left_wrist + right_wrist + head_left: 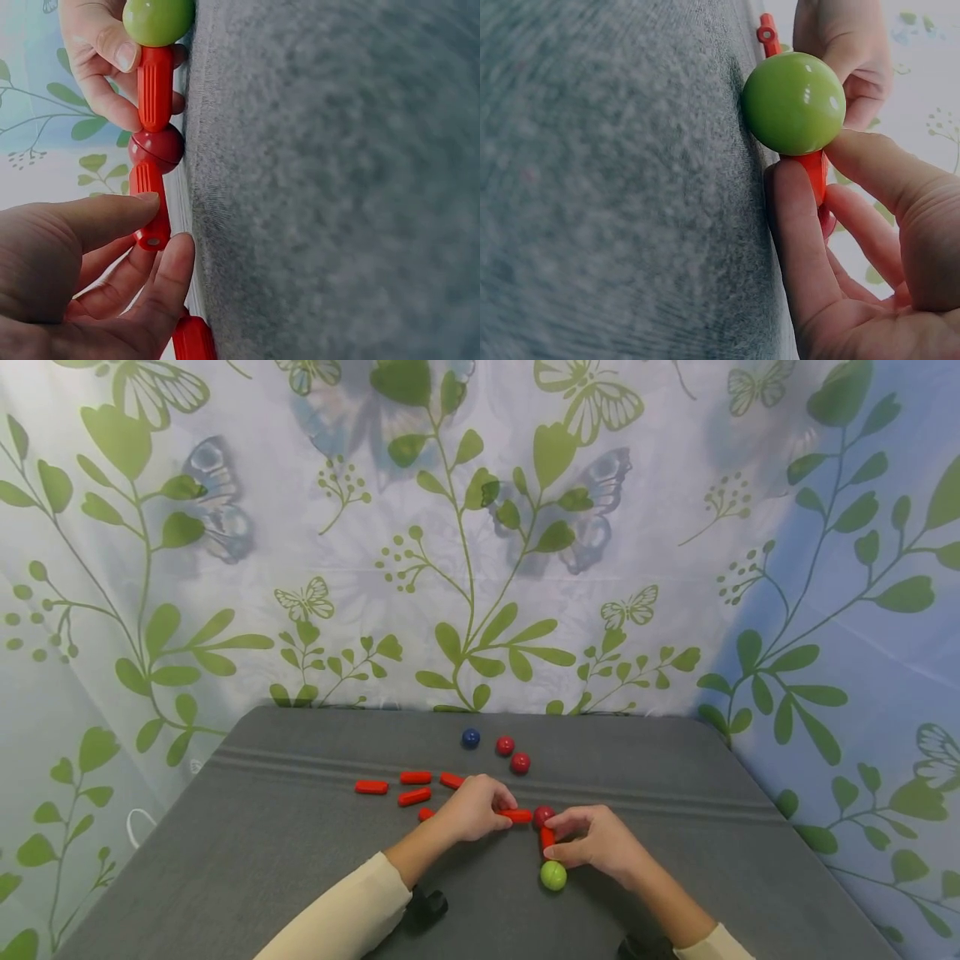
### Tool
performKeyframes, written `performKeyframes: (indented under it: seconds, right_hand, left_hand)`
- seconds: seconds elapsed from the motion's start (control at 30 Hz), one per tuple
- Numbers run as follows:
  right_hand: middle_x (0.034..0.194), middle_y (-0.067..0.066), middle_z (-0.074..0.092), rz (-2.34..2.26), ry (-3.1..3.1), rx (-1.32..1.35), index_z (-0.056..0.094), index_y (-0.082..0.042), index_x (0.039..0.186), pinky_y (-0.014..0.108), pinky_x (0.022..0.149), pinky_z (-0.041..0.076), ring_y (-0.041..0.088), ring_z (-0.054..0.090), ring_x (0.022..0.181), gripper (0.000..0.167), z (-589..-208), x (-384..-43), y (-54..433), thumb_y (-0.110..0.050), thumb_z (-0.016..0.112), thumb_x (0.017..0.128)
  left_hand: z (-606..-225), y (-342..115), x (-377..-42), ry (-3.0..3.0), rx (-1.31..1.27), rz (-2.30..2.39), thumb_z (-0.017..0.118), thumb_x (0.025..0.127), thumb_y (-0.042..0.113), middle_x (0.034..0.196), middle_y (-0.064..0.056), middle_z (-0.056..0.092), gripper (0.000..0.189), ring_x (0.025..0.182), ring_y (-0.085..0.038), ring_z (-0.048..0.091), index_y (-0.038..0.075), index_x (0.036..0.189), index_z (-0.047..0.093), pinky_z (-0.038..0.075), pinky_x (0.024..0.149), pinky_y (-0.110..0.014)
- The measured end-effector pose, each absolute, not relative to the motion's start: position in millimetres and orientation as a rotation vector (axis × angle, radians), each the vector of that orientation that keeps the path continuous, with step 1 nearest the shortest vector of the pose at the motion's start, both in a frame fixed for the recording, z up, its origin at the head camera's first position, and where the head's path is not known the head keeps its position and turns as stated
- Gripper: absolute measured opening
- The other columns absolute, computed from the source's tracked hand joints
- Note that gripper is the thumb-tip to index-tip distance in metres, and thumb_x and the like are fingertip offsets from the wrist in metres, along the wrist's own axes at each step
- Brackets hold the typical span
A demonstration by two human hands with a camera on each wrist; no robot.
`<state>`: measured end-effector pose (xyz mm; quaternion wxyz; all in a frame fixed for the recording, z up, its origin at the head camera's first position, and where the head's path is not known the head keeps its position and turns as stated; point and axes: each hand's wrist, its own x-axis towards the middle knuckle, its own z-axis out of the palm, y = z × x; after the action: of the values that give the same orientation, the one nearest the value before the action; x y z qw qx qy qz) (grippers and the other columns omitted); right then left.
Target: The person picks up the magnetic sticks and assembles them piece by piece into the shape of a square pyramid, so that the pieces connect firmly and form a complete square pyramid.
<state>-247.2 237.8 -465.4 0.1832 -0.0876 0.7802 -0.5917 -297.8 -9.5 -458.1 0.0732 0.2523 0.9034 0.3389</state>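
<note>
Textured tabletop [300, 868], ribbed rods [155, 94], glossy balls [793, 103]

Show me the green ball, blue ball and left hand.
Green ball [794, 103]: right wrist view, middle of its surface.
Blue ball [470, 738]: head view, middle of its surface.
Left hand [472, 810]: head view, back of the hand.

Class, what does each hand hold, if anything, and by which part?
Left hand holds one red stick near its end away from the nearest red ball; right hand holds another stick by its sides, beside the green ball.
</note>
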Motion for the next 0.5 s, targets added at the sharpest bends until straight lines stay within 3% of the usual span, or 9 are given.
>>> performKeyframes:
  seconds: [0.5]
  right_hand:
    - [0.106,0.017,0.070,-1.670,2.198,-0.236,0.068,0.007,0.123,0.040,0.077,0.063,0.021,0.072,0.086,0.050,-467.2,-248.5,237.3,-0.012,0.088,0.081]
  left_hand:
    - [-457.4,-6.5,-303.4,2.703,0.752,0.998,0.084,0.085,0.011,0.082,0.008,0.070,0.011,0.073,-0.006,0.058,0.016,0.092,0.078,0.050,0.072,-0.023]
